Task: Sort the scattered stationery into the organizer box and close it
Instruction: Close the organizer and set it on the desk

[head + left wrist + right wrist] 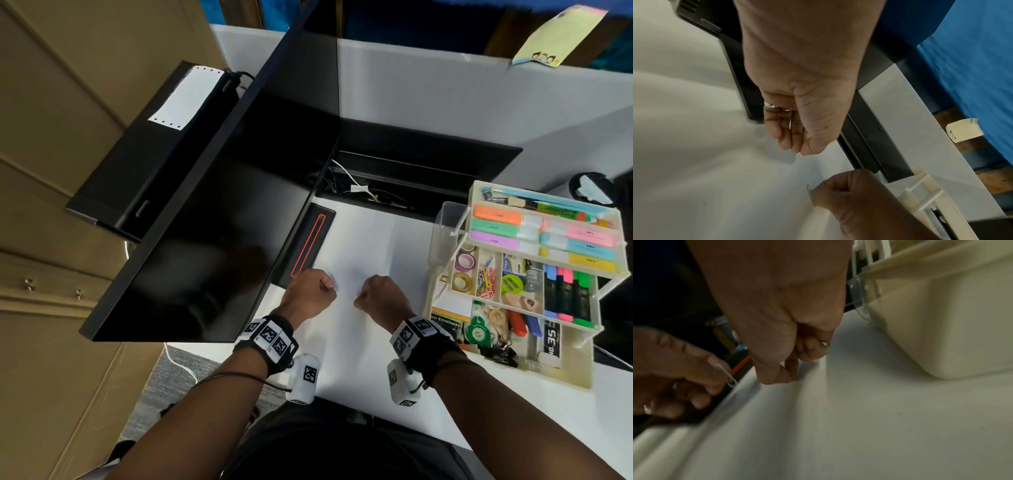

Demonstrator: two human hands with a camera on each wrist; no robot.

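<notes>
On the white desk [359,342] my two hands sit close together, fingers curled. My left hand [327,289] pinches a silver paper clip [731,381] between thumb and forefinger, shown best in the right wrist view. My right hand [359,298] pinches another paper clip [809,189], whose loop pokes out of the fingers in the left wrist view. Both hands hover just above the desk surface. The cream organizer box [582,380] stands open to my right, its tiered trays fanned out with highlighters, markers, tape rolls and coloured clips inside. Its side wall [941,321] is close to my right hand.
A black monitor [205,240] leans over the desk's left side, with a black bar with a red outline [308,246] beside my left hand. Behind is a cable trough [394,185]. A printer [154,154] stands far left, a black bin [589,192] far right.
</notes>
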